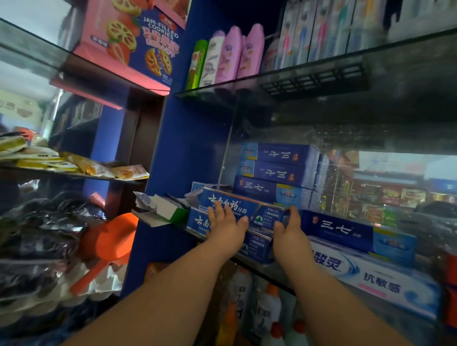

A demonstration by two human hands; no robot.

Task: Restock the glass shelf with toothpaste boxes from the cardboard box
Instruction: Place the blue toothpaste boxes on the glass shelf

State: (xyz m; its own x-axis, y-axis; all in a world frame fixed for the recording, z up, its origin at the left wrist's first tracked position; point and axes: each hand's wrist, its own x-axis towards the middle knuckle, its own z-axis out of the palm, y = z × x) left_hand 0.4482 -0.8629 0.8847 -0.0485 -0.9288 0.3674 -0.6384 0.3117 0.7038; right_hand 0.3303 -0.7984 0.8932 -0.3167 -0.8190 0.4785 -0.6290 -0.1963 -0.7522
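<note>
Two blue toothpaste boxes lie stacked on the glass shelf [275,272]. My left hand [225,224] presses flat with straight fingers on the front of the upper toothpaste box [247,204]; the lower toothpaste box [257,245] shows under it. My right hand [289,230] touches the right end of the upper box, fingers straight. Behind stand three stacked dark blue toothpaste boxes [275,173]. To the right lie another dark blue box [352,231] and a long white and blue toothpaste box [376,280]. The cardboard box is out of view.
A blue upright panel [169,156] borders the shelf on the left. A torn green and white carton [166,209] lies at the shelf's left end. Pink bottles [240,53] and toothbrush packs [324,26] fill the shelf above. White bottles [274,330] stand below. Red boxes [456,272] sit at far right.
</note>
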